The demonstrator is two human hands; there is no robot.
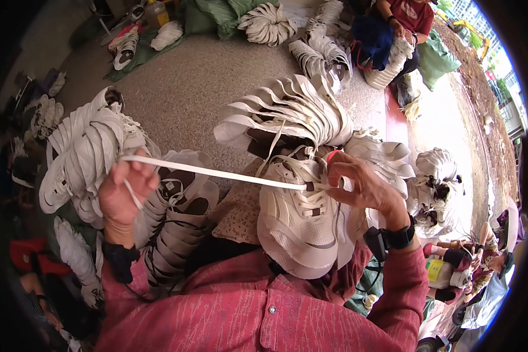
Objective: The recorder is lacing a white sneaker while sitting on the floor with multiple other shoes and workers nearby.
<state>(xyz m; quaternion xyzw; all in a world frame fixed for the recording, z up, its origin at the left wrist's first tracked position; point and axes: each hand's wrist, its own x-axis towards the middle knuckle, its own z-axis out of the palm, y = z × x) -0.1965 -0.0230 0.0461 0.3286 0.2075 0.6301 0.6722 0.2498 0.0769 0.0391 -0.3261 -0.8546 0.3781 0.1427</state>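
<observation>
Stretching left to right, a white lace (217, 172) runs taut above the person's lap! The left hand (129, 190) pinches it, its loose tail dangling. Over on the right, the right hand (364, 185) curls against the edge of a white shoe upper (296, 226); whether it grips edge or lace, I can't tell. That upper sits near the body, toe pointing nearest. Just beyond, a fanned stack of uppers (299, 108); far right, a seated co-worker (413, 16) handles another bundle (390, 66).
</observation>
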